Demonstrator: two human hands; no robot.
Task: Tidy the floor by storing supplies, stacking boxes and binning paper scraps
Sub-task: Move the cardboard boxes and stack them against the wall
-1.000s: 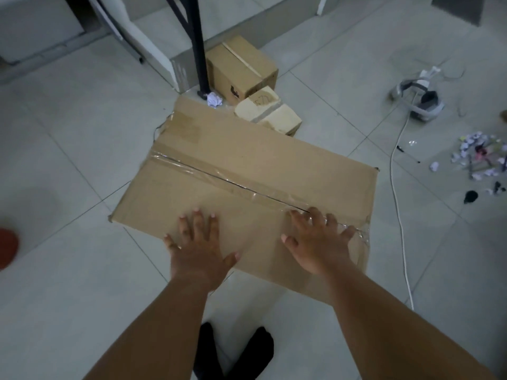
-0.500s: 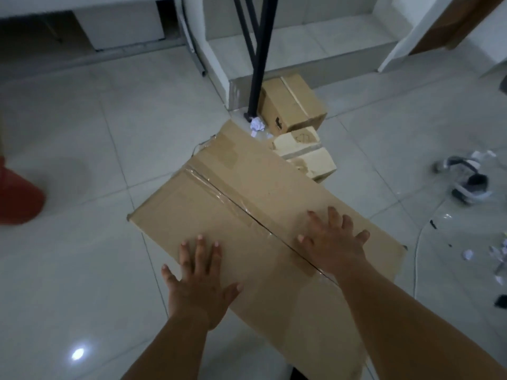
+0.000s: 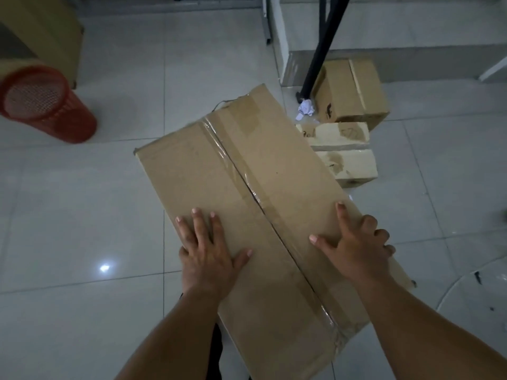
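Note:
A large taped cardboard box (image 3: 247, 171) lies on the tiled floor, turned at a slant in front of me. My left hand (image 3: 208, 250) rests flat on its top near the left edge, fingers spread. On the right side, my right hand (image 3: 356, 242) has its index finger and thumb on the top while the other fingers curl over the box's right edge. A medium brown box (image 3: 351, 91) and two small pale boxes (image 3: 340, 134) (image 3: 354, 167) sit behind it. A crumpled paper scrap (image 3: 306, 108) lies beside a black pole (image 3: 321, 50).
A red mesh bin (image 3: 41, 105) lies tilted on the floor at the left, in front of a pale wooden cabinet (image 3: 46, 31). A raised grey step (image 3: 411, 56) runs behind the boxes. A white cable (image 3: 463, 281) curves at the lower right.
The large box has swung round under my hands, now lying lengthwise away from me. My view has turned left, bringing the red bin in. My right hand's fingers have wrapped over the box edge.

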